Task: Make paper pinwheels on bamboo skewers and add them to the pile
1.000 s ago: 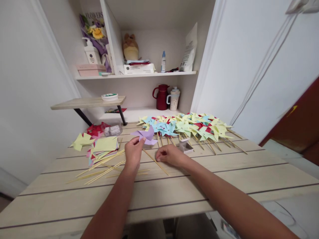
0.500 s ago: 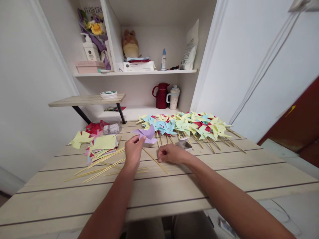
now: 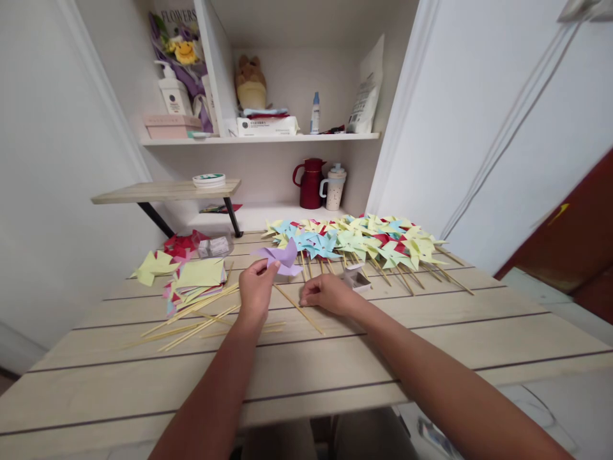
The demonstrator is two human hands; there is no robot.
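Observation:
My left hand [image 3: 255, 287] pinches a purple paper pinwheel [image 3: 286, 257] and holds it up over the table. My right hand [image 3: 328, 294] is low over the wood, thumb and fingertips pressed together; whatever is in that pinch, if anything, is too small to make out. A single wooden stick [image 3: 309, 319] lies aslant between the hands, close to the right fingertips. Just behind the right wrist stands a small open box [image 3: 357, 281]. Several more sticks [image 3: 191, 329] lie loosely crossed left of my left forearm.
Many finished pinwheels on sticks [image 3: 354, 243] cover the back right. On the left are a stack of coloured paper [image 3: 204, 273], a yellow-green folded paper piece [image 3: 154, 268], a clear plastic box [image 3: 214, 247] and a small raised shelf [image 3: 163, 191]. A red jug [image 3: 312, 185] stands behind.
My right hand has shifted slightly to the left, its fingertips coming nearer the single stick. My left hand with the purple pinwheel is almost still.

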